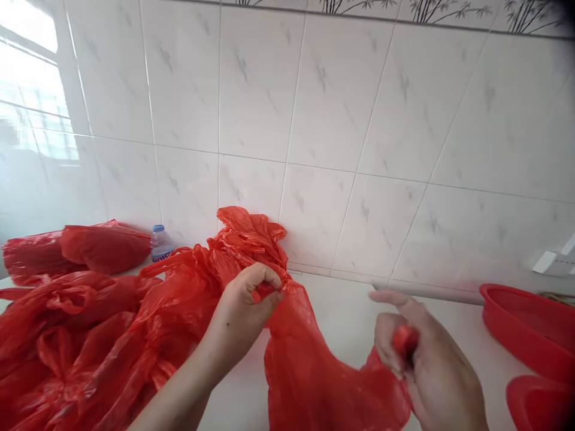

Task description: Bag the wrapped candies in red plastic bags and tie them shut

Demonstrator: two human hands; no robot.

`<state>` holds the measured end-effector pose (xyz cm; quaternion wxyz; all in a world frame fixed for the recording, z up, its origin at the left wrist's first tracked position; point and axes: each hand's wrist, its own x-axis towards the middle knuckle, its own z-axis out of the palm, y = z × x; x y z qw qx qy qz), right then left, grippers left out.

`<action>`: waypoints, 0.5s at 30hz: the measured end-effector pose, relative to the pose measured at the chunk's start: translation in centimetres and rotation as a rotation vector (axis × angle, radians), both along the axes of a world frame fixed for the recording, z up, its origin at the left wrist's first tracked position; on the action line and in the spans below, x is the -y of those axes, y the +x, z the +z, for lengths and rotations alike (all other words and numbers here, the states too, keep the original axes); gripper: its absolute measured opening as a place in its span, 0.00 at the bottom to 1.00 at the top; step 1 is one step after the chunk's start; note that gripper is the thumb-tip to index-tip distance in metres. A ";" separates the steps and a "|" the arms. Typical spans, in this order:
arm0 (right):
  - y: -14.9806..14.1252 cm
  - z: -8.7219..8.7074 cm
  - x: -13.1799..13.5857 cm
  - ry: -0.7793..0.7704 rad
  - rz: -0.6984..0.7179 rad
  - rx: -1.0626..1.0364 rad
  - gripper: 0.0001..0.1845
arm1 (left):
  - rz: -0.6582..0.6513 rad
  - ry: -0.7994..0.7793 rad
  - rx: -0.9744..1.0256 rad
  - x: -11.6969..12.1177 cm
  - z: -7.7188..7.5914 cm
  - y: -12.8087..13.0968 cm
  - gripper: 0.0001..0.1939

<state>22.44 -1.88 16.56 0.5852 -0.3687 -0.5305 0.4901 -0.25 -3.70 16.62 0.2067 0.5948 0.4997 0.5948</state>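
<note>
A thin red plastic bag (309, 365) hangs between my hands over the white countertop (341, 323). My left hand (242, 314) is curled shut on a gathered fold of the bag near its top. My right hand (426, 371) pinches a twisted red bit of the same plastic between thumb and fingers. A large crumpled heap of red plastic bags (76, 335) lies to the left, touching my left forearm. Behind it sits a rounded bundle of red plastic (90, 248).
A clear plastic bottle with a blue cap (162, 243) stands against the white tiled wall (314, 120). Two red plastic basins (525, 329) sit at the right edge of the counter. A long grey strip (426, 293) lies along the wall. A bright window (31, 90) is at the upper left.
</note>
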 end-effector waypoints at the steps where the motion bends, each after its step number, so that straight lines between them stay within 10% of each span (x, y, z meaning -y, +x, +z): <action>1: -0.4 0.0 0.6 -0.036 -0.017 0.096 0.24 | 0.015 -0.003 -0.002 0.0 -0.1 0.3 0.05; 7: -2.8 -1.0 1.6 -0.108 0.219 0.313 0.35 | -0.270 -0.015 0.194 0.6 -1.1 2.3 0.04; 10: -3.8 -1.5 0.8 -0.106 0.303 0.312 0.20 | -0.492 0.001 0.241 1.0 -1.6 3.4 0.05; 15: -4.0 -1.4 -0.6 -0.170 0.196 0.236 0.18 | -0.245 0.342 -0.129 1.1 -2.0 3.8 0.09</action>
